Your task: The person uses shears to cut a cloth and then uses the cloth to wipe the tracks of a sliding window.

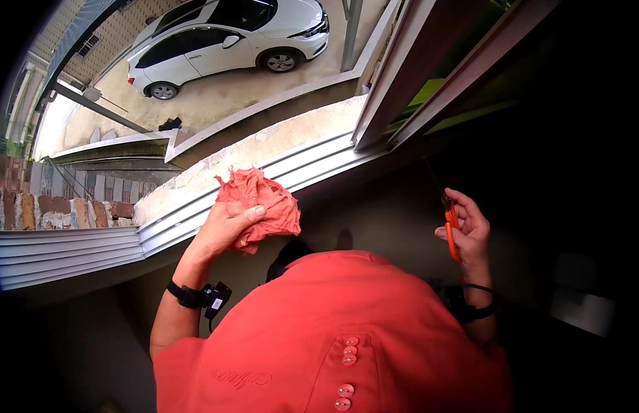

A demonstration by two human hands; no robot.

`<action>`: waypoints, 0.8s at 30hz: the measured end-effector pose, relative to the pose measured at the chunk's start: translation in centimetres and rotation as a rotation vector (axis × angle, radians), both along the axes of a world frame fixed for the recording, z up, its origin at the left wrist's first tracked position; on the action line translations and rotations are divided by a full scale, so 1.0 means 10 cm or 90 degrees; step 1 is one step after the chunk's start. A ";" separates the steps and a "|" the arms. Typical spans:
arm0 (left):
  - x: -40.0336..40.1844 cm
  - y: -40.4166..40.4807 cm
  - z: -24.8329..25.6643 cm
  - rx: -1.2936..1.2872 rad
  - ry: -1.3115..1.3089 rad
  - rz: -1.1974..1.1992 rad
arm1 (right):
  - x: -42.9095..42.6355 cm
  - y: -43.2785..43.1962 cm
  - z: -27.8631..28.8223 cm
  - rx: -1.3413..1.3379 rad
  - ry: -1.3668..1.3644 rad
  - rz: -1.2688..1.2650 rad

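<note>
A crumpled red cloth (268,201) with frayed edges is bunched in my left hand (229,227), the thumb pressed on top of it. This hand is held by the metal window track (309,168), and the cloth overlaps part of it; whether they touch I cannot tell. Off to the right, my right hand (469,232) grips orange-handled scissors (451,232) well apart from the cloth. Their dark blades point up and away from me and fade into shadow, so I cannot tell whether they are spread.
A window frame post (394,72) rises at the upper right. Beyond the rough sill (247,139), a white car (221,46) is parked in a yard. Brickwork (61,209) shows at the left. Wrist straps with a small black device (216,299) are on my arms. Deep shadow covers the right side.
</note>
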State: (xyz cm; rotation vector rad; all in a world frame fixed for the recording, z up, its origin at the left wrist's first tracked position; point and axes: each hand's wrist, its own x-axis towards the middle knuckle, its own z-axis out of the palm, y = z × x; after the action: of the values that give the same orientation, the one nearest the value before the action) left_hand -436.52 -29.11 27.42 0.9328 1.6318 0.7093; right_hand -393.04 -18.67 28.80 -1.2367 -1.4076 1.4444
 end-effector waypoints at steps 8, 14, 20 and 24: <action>0.72 0.98 -0.29 0.510 0.433 -0.197 | 0.57 -0.31 -0.23 -0.106 -0.006 -0.085; 1.34 1.65 -0.23 0.581 0.332 -0.015 | 0.65 -0.50 -0.20 -0.089 0.024 -0.192; 1.38 1.91 -0.51 0.488 0.054 -0.018 | 0.65 -0.59 -0.18 -0.119 0.022 -0.200; 1.35 1.84 -0.45 0.521 0.048 -0.012 | 0.71 -0.56 -0.23 -0.133 0.035 -0.202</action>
State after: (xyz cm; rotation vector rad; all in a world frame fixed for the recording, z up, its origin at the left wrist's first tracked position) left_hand -422.99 -10.75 22.89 1.5546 1.3862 1.3893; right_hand -385.97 -24.31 26.47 -1.4649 -0.9886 1.4145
